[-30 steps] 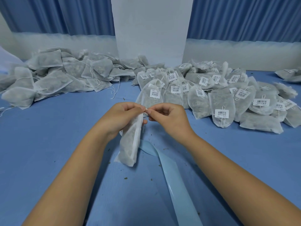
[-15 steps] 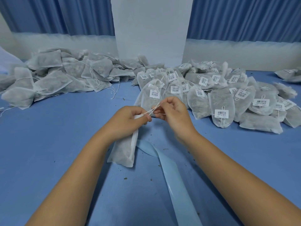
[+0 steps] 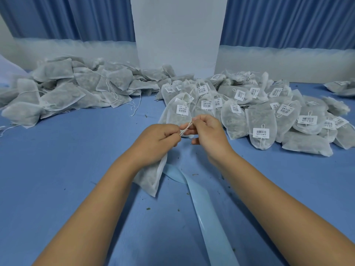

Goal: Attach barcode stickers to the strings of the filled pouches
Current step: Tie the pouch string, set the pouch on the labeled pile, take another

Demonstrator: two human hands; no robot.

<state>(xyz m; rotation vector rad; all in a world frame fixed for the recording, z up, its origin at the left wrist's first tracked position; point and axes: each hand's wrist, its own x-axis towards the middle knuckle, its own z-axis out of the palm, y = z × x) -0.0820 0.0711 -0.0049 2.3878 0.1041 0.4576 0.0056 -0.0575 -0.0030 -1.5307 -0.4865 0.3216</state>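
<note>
Drawn slightly farther from the left hand than half a second ago, the right hand pinches the string taut while the left hand grips the neck of the filled pouch hanging beneath it, presumably exposing the string for a sticker.

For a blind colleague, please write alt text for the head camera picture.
The left hand grips a filled pouch over a blue table while the right hand pinches its string. Unlabelled pouches lie piled back left, barcode-stickered pouches back right.
</note>
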